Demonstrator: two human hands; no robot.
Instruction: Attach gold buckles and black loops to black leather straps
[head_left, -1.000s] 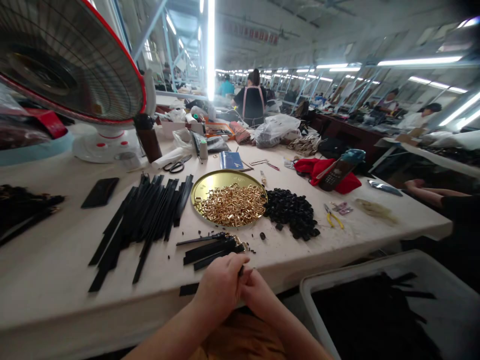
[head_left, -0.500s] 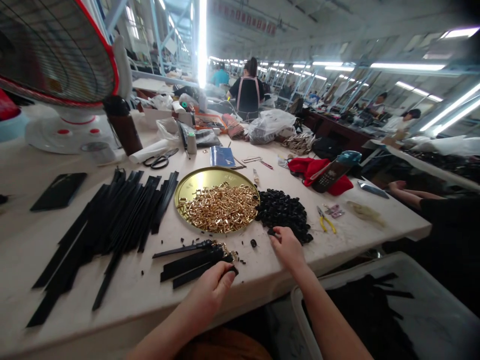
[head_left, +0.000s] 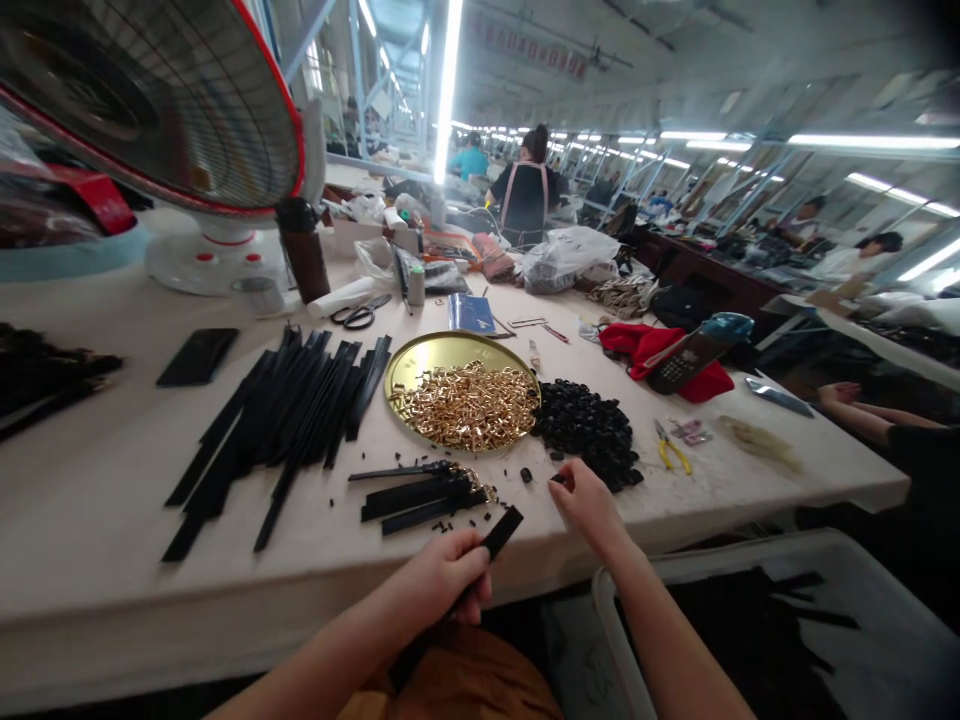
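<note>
My left hand (head_left: 450,580) is closed around a black strap (head_left: 504,532); one flat end sticks out past the thumb and the rest hangs down over my lap. Pinched in the fingers of my right hand (head_left: 586,500) is a small black loop (head_left: 556,480), mostly covered. Just beyond that hand lies a heap of black loops (head_left: 589,425), and a single loop (head_left: 526,475) rests apart on the table. Three or so straps with gold buckles (head_left: 420,497) lie past my left hand. A round gold tray (head_left: 420,350) holds many gold buckles (head_left: 472,405).
Long black straps (head_left: 300,400) are spread on the left near a dark phone-like slab (head_left: 198,357). Scissors (head_left: 360,313), yellow pliers (head_left: 673,450) and a fan (head_left: 217,250) stand or lie around. A plastic bin (head_left: 847,550) is at the right; a person's hands (head_left: 840,393) rest beyond the table.
The view has swung left. My left hand has dropped lower towards my lap, and a longer end of strap now shows. My right hand has drawn slightly back from the loop heap.
</note>
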